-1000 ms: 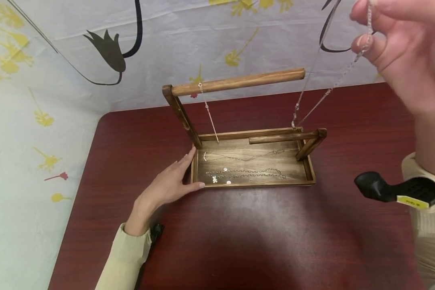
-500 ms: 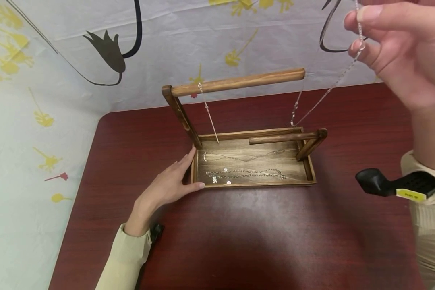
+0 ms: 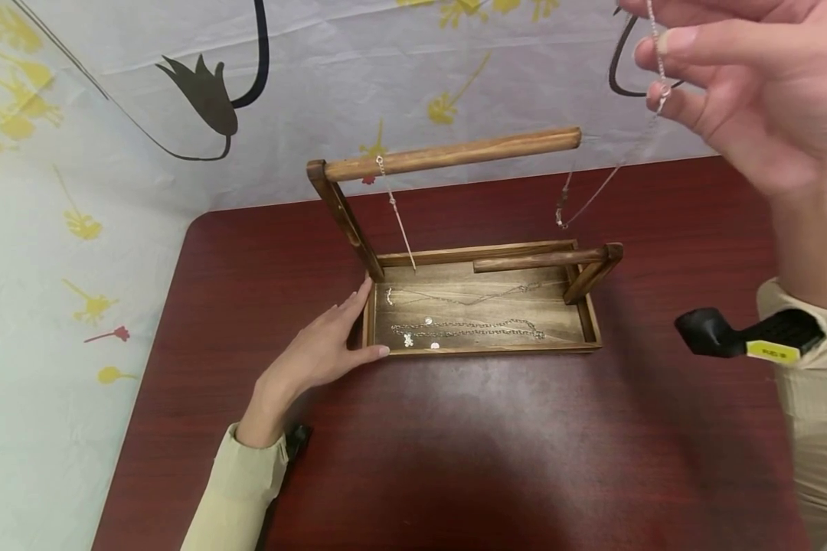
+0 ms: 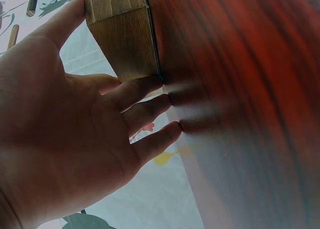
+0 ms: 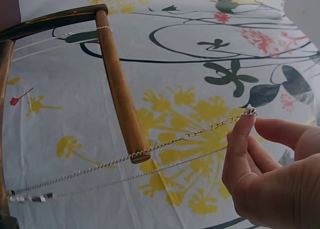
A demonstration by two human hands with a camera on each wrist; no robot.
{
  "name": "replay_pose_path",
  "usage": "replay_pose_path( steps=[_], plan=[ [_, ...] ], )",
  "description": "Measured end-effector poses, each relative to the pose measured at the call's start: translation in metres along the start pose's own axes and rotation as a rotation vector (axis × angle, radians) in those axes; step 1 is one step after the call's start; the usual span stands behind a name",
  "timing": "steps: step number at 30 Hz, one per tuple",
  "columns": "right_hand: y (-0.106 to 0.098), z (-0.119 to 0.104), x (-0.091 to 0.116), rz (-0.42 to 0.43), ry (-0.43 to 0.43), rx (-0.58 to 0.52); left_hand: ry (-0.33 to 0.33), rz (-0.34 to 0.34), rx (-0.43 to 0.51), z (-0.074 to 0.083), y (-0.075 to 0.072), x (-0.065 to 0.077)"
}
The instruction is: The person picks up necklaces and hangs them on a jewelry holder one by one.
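Observation:
My right hand (image 3: 765, 99) pinches a silver chain necklace (image 3: 605, 184) between thumb and fingertips at the upper right. The necklace hangs in a loop, its beaded lower part (image 3: 560, 216) just above and behind the tray's far right corner. In the right wrist view the chain (image 5: 207, 128) crosses the free end of a wooden bar (image 5: 121, 89); whether they touch I cannot tell. My left hand (image 3: 320, 352) rests with extended fingers against the left end of the wooden jewelry stand's tray (image 3: 482, 351), thumb at its front corner. In the left wrist view its fingers (image 4: 150, 144) reach down to the table.
Another necklace (image 3: 401, 222) hangs from the stand's upper bar (image 3: 455, 155). A shorter bar (image 3: 537, 262) projects left from the right post. Inside the tray lie a thin chain (image 3: 463, 304) and a thicker chain (image 3: 482, 334) with small charms. A patterned cloth (image 3: 145, 99) hangs behind the red-brown table (image 3: 482, 444).
My right hand has moved left and slightly down with the necklace. The necklace's lower end has risen a little off the tray's corner. My left hand and the stand stay put.

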State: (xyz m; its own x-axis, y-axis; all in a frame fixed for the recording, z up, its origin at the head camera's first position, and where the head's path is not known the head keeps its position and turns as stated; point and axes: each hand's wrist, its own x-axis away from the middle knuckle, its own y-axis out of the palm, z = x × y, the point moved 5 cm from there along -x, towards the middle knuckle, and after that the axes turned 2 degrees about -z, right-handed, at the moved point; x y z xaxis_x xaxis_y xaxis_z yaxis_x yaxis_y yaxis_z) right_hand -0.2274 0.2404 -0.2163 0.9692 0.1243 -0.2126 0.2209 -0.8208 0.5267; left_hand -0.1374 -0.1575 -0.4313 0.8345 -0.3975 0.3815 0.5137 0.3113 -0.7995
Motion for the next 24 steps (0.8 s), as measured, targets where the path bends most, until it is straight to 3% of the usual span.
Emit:
replay_pose_path(
  steps=[6, 11, 17, 24],
  plan=[
    [0.005, 0.009, -0.001, -0.035, 0.116, 0.006, 0.003, -0.002, 0.008, 0.000, 0.000, 0.000],
    [0.014, 0.018, -0.002, -0.114, 0.152, 0.145, -0.007, -0.004, 0.010, -0.001, 0.002, 0.000],
    [0.013, 0.027, -0.001, -0.122, 0.237, 0.193, 0.005, -0.001, 0.007, 0.000, 0.003, -0.001],
    [0.023, 0.033, 0.000, -0.158, 0.276, 0.199, 0.013, -0.002, -0.001, 0.000, 0.003, -0.003]
  ],
)
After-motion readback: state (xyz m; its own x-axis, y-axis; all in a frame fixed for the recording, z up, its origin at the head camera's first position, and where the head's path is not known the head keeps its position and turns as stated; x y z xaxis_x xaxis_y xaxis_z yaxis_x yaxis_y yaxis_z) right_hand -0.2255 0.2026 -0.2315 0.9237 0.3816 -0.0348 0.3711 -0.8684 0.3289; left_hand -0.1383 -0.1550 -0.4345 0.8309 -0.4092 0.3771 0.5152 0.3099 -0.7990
